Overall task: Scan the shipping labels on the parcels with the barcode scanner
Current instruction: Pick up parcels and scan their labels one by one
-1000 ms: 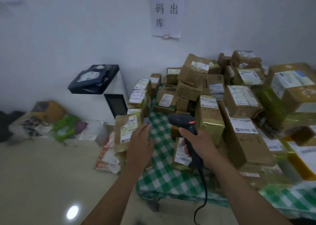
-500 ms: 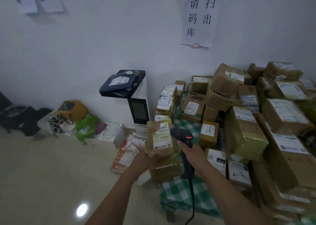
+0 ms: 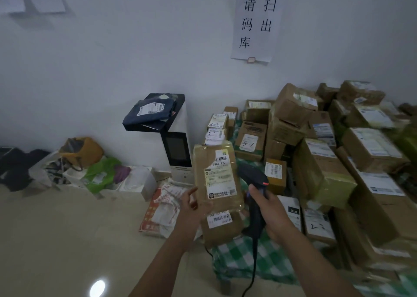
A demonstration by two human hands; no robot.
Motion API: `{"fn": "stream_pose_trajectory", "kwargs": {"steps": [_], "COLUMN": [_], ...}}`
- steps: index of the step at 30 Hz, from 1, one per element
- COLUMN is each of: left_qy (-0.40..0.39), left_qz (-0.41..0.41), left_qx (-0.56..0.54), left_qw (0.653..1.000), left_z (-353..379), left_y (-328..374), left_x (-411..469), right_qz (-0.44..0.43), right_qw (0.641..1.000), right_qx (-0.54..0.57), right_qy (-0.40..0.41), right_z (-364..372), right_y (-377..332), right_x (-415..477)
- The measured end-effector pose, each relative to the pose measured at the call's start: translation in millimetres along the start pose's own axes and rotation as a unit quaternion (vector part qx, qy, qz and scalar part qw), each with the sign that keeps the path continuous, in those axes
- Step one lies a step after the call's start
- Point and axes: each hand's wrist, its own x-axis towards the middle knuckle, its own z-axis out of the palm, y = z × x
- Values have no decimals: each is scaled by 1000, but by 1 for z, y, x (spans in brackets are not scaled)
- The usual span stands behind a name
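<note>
Parcel [image 3: 216, 174] w/ white shipping label [image 3: 220, 179] was held upright over the green-checked table's [image 3: 259, 258] left edge, left hand [image 3: 191, 208] gripping its lower side. Right hand [image 3: 270, 211] was curled round barcode scanner [image 3: 255, 183] handle, also over that edge. Other boxes [image 3: 320, 168] were piled on table.

Paper wall sign [image 3: 257, 21]: large black handwritten characters in two columns, 请码库 on the left, 扫出 on the right. Raised taped parcel [image 3: 216, 174]: its shipping label [image 3: 220, 177] reads "P802 T72" under a barcode; the smaller print below is too blurred. Brown box [image 3: 249, 138] behind it: white sticker with handwritten "5-1". Low box [image 3: 318, 224] further right: handwritten "2-2". White-topped box [image 3: 291, 206] beside that: black tag reading "010". Lower parcel [image 3: 222, 229] under the raised one: barcode sticker, digits unreadable. Other labels illegible.
</note>
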Motion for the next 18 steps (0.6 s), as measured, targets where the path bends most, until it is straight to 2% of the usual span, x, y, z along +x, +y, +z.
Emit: {"fn": "stream_pose_trajectory", "kwargs": {"steps": [6, 11, 18], "left_qy": [82, 135, 168], "left_qz": [92, 120, 118], "left_qx": [107, 114, 114], "left_qw": [987, 977, 972], "left_z": [-20, -27, -31], "left_y": [20, 28, 25], "left_x": [1, -8, -7], "right_qz": [-90, -95, -97], "right_qw": [990, 980, 972], "right_qx": [-97, -149, -177], "right_qy": [-38, -90, -116], "right_z": [-6, -17, -22], "right_y": [-25, -37, -51], "right_x": [-15, -27, -37]}}
